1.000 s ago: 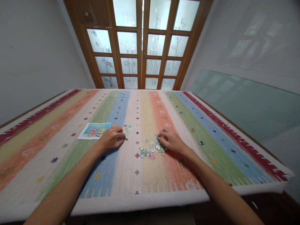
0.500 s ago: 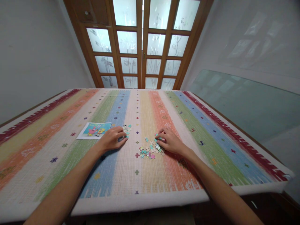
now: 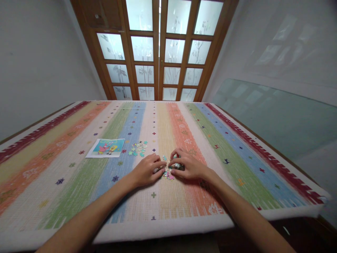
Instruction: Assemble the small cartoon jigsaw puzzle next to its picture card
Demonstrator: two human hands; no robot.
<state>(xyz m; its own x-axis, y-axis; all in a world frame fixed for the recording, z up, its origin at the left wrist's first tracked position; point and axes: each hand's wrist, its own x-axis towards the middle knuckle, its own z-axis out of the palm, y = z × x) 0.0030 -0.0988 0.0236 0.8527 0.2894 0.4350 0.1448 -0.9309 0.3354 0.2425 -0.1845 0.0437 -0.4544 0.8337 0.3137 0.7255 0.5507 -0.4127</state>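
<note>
Jigsaw puzzle pieces (image 3: 169,175) lie in a small heap on the tablecloth, between my two hands and partly under them. At the heap's left side, my left hand (image 3: 149,170) curls its thumb and fingers round a few pieces. Opposite it, my right hand (image 3: 189,164) bends its fingers around more pieces, which show between thumb and forefinger. The fingertips of both hands come close together over the heap. How many pieces each hand has is hidden. A second loose group of puzzle pieces (image 3: 137,149) is spread out beyond my left hand.
A printed cartoon picture (image 3: 106,148) lies flat to the left of the loose pieces. The striped tablecloth (image 3: 86,182) covers the table. A glass panel (image 3: 276,112) leans by the right wall, and wooden doors (image 3: 159,70) with frosted panes stand behind the table.
My left hand has moved right and nearer, from the far group of pieces to the heap. My right hand has shifted slightly left over the heap. The far group is now uncovered.
</note>
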